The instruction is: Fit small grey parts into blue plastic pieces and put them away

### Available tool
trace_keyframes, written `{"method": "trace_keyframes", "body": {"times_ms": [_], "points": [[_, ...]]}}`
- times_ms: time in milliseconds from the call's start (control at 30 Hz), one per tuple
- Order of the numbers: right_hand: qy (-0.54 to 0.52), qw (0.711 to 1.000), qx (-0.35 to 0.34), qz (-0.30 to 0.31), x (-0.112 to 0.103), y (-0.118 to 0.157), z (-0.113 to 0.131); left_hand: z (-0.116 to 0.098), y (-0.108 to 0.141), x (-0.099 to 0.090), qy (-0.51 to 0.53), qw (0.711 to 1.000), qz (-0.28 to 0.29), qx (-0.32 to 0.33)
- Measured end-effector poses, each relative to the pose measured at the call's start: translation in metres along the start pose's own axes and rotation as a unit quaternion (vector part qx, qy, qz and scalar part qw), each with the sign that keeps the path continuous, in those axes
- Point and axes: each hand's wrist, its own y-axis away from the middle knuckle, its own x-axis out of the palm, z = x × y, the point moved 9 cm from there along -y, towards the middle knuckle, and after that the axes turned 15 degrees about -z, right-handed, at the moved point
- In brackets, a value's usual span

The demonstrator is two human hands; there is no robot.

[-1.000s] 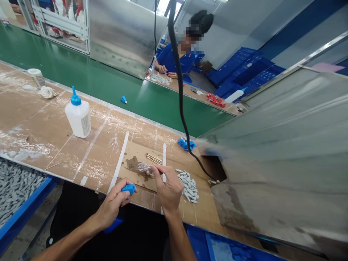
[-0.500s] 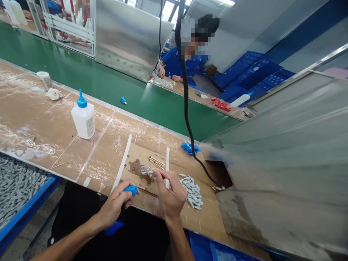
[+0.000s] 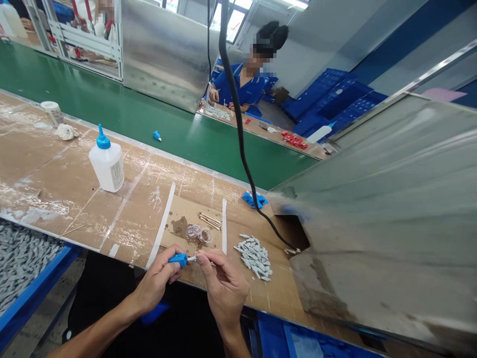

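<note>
- Blue piece (image 3: 178, 259): we clasp it in our left grip (image 3: 163, 269), at the counter's (image 3: 143, 191) near edge.
- Pale small part (image 3: 192, 258): our right grip (image 3: 225, 284) pinches it between fingertips, at the blue piece's end.

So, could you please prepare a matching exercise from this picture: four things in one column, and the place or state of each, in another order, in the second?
1. left hand
2. right hand
3. nearer bottle
4. group of sticks

A. standing upright
B. lying between the two white strips
C. pinching at a small pale tip
D. holding a blue part

Pairs: 1-D, 2-C, 3-A, 4-B
</note>
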Motion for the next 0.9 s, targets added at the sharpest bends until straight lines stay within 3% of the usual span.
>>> {"method": "trace_keyframes", "body": {"times_ms": [200,300,400,500,600,733,900], "points": [[-0.015,1.000,0.010,0.002,0.003,0.006,-0.001,-0.007,0.006,-0.005,-0.100,0.994,-0.011,0.045],[-0.025,0.999,0.011,0.045,0.008,0.008,0.004,-0.019,0.010,-0.013,-0.156,0.982,-0.049,0.092],[-0.033,0.996,-0.004,0.086,0.011,0.010,0.016,-0.024,0.013,-0.020,-0.153,0.981,-0.066,0.095],[-0.034,0.993,-0.053,0.098,0.009,0.012,0.031,-0.027,0.015,-0.018,-0.150,0.983,-0.040,0.101],[-0.036,0.990,-0.087,0.103,0.005,0.017,0.041,-0.037,0.019,-0.014,-0.165,0.975,-0.019,0.151],[-0.043,0.989,-0.092,0.109,0.002,0.024,0.043,-0.046,0.027,-0.003,-0.181,0.963,0.015,0.197],[-0.061,0.988,-0.099,0.100,-0.004,0.029,0.047,-0.037,0.033,-0.001,-0.161,0.968,0.024,0.190]]}}
